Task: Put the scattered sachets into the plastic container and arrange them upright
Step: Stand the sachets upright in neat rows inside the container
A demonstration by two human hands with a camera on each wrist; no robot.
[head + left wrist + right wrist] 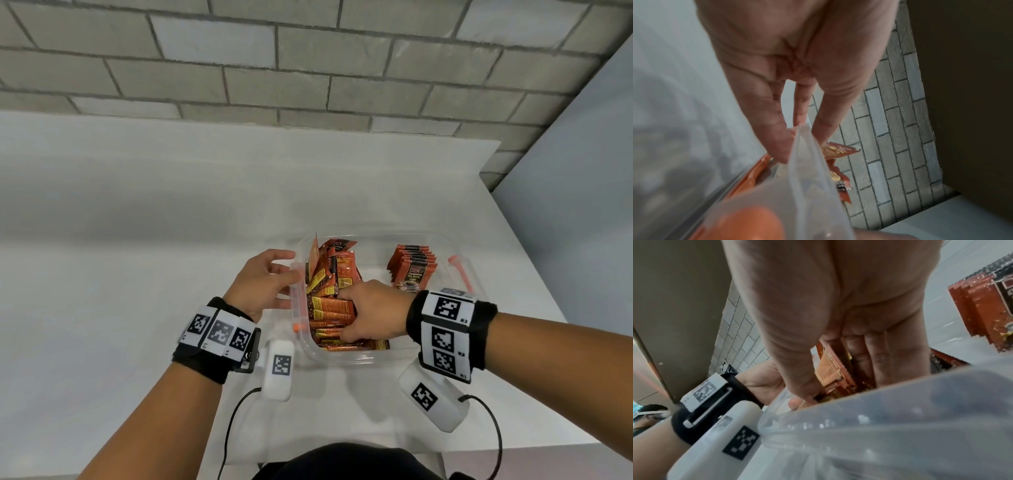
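My left hand (263,284) steadies the plastic container (359,358) wall, fingers straight, while my right hand (371,310) clasps loose sachets (330,305) inside: light, slick, floppy, best pinched by their edges.

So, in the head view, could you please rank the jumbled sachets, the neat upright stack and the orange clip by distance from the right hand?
1. jumbled sachets, under the right hand, container's left.
2. upright stack, just beyond, right half.
3. orange clip, far right rim.
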